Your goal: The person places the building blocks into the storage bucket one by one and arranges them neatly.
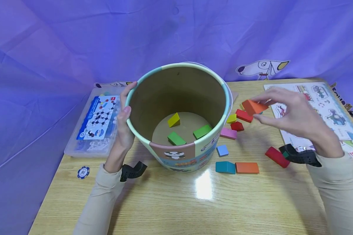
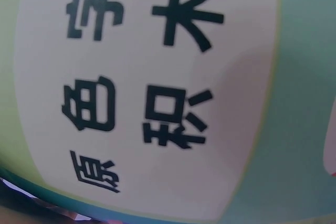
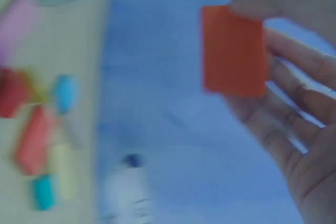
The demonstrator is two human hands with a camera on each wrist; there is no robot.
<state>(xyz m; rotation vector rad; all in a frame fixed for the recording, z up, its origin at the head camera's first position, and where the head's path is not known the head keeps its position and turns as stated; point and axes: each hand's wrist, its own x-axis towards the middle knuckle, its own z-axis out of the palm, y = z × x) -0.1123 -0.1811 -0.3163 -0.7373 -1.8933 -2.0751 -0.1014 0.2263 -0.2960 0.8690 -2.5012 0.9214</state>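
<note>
A large round bucket (image 1: pixel 173 148) with a pale green rim stands on the table, holding two green blocks (image 1: pixel 202 131) and a yellow wedge-shaped block (image 1: pixel 174 120). Against its outer left side lies my left hand (image 1: pixel 124 125), fingers spread along the wall close to the rim. Printed dark characters on the bucket wall fill the left wrist view. To the bucket's right, my right hand (image 1: pixel 291 111) pinches an orange triangular block (image 1: pixel 254 107) between thumb and fingers, raised above the table. Its flat rectangular face shows in the right wrist view.
Several loose blocks lie right of the bucket, among them a pink block (image 1: pixel 228 133), a teal block (image 1: pixel 225 167) and a dark red block (image 1: pixel 277 157). A picture board (image 1: pixel 345 137) lies at right. At left are a clear plastic case (image 1: pixel 73 140) and a poker chip (image 1: pixel 83 172).
</note>
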